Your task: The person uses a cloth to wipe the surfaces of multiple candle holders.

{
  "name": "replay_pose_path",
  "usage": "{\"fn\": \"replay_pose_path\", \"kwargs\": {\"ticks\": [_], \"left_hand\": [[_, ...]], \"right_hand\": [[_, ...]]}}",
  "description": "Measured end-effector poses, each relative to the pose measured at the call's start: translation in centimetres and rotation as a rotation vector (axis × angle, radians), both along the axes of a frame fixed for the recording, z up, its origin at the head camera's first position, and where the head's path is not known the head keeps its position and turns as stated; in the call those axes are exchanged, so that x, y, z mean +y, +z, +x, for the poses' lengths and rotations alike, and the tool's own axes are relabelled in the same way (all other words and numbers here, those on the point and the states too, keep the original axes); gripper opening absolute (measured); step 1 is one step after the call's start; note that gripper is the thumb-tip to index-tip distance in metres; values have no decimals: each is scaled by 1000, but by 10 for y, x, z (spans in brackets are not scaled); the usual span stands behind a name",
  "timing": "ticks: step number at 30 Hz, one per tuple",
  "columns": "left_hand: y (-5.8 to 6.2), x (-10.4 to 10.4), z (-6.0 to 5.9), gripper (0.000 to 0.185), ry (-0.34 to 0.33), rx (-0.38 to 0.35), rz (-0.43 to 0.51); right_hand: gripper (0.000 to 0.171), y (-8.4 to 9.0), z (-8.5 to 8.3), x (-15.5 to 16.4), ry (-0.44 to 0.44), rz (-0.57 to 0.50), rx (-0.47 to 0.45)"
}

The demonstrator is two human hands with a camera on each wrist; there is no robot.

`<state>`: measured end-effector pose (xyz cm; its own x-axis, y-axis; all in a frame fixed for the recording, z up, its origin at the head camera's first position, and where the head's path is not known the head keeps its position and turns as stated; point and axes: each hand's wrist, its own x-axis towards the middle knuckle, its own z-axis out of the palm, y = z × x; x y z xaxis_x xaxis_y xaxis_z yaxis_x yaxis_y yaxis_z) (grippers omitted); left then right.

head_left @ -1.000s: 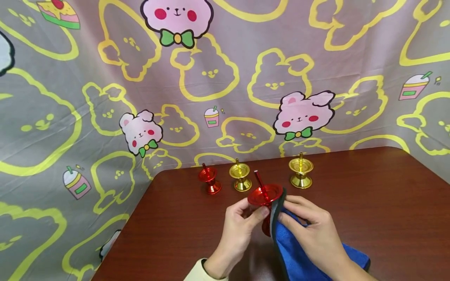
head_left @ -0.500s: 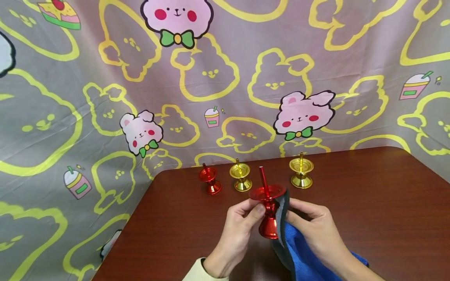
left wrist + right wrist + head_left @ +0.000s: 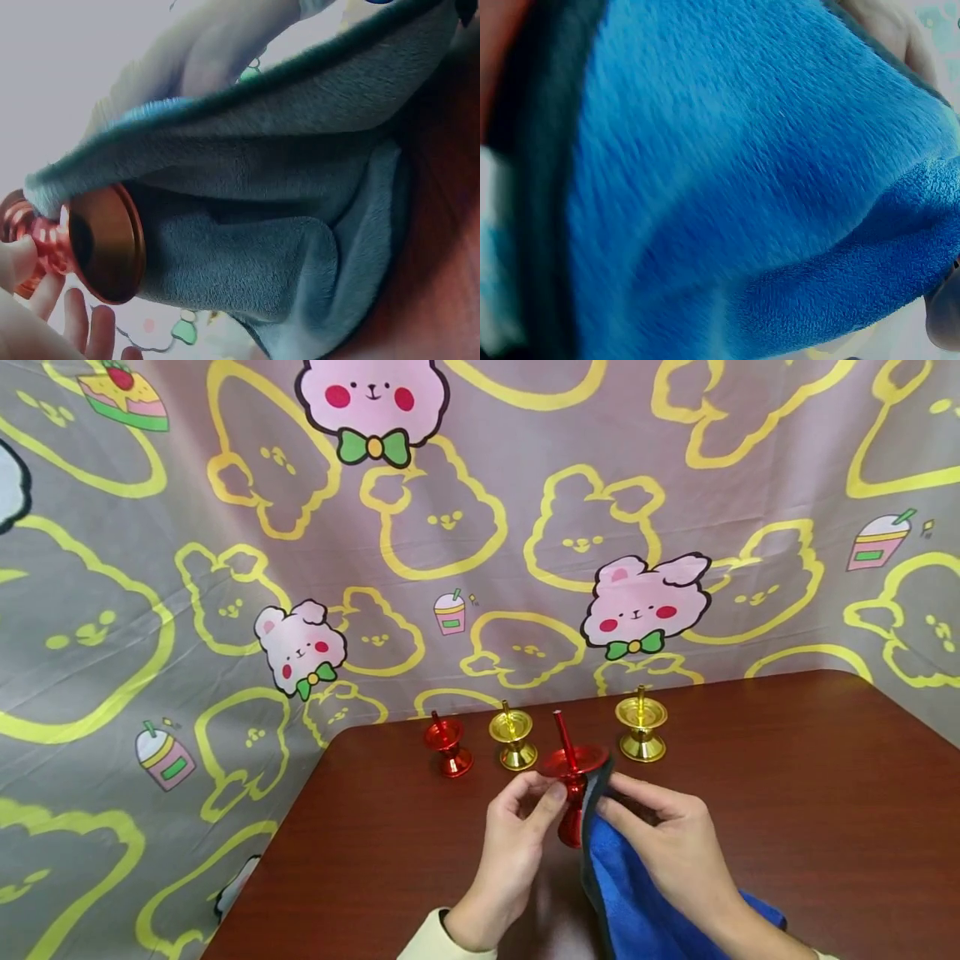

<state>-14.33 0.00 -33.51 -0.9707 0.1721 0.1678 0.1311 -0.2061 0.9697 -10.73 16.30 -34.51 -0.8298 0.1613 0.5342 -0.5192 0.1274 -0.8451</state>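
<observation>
While the red candle holder (image 3: 572, 777) is pinched by its narrow stem in the left hand (image 3: 517, 835), it is kept raised off the counter (image 3: 810, 793), near the middle and toward the near edge, apparently so that its sides can be reached. A blue cloth (image 3: 637, 893) is pressed against its right side by the right hand (image 3: 667, 852), whose fingers are curled over the fabric (the cloth's grey backing is turned toward the metal). Along the far edge, a small red holder (image 3: 447, 748) and two gold holders (image 3: 513, 740) (image 3: 641, 727) are stood upright, well apart from the hands. Nothing can be seen in any cup except its central spike.
</observation>
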Motion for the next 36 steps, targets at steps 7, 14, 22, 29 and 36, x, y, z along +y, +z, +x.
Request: {"fn": "replay_pose_path", "kwargs": {"ticks": [7,14,22,29,36], "left_hand": [[7,4,12,31,-24,104,-21],[1,1,8,35,5,108,-41],[1,-7,3,35,-68,111,-21],[5,-12,2,44,-171,114,61],[5,-13,1,53,-238,99,112]], "right_hand": [[36,2,-1,-2,-140,248,408],[42,-11,-1,-10,-169,250,542],[48,-3,6,-6,-29,184,428],[49,3,9,-1,98,108,287],[38,2,6,6,283,-48,188]]}}
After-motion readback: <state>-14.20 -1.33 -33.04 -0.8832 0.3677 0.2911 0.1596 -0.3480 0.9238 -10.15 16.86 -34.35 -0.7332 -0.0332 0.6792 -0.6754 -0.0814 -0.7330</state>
